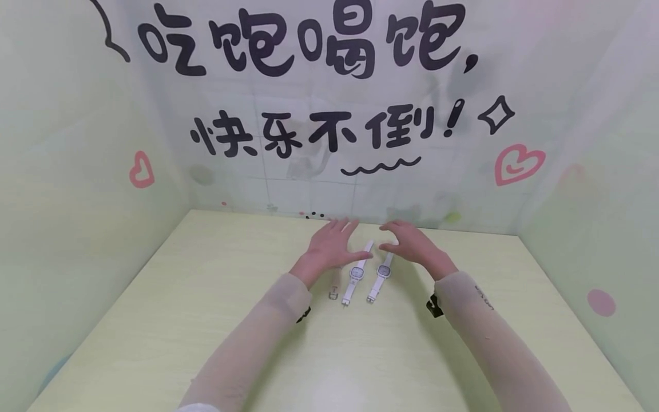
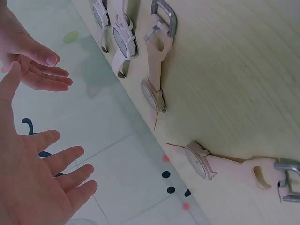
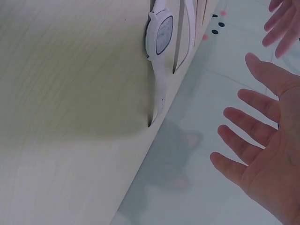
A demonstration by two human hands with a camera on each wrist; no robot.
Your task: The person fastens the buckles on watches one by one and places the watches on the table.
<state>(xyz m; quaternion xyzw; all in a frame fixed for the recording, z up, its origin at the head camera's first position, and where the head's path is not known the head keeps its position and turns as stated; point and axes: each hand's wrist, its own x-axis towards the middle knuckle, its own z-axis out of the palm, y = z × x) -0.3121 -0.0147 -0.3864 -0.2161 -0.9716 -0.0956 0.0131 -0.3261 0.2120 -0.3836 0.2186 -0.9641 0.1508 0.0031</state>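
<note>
Two wristwatches with white straps lie side by side near the back of the table, one white watch point(image 1: 357, 273) left of the other white watch point(image 1: 383, 271). Two pale pink watches appear in the left wrist view: one pink watch point(image 2: 152, 95) beside the white pair, another pink watch point(image 2: 198, 161) farther off. From the head, the left hand and arm hide most of these. My left hand point(image 1: 329, 247) hovers over the pink watches with fingers spread and holds nothing. Above the right white watch is my right hand point(image 1: 413, 245), fingers apart and bent slightly, also holding nothing.
The pale wooden table point(image 1: 206, 297) ends at a printed backdrop point(image 1: 319, 189) with dark lettering and hearts. Similar cloth panels rise at the left and right. A black strap clip point(image 1: 435, 306) hangs under the right sleeve.
</note>
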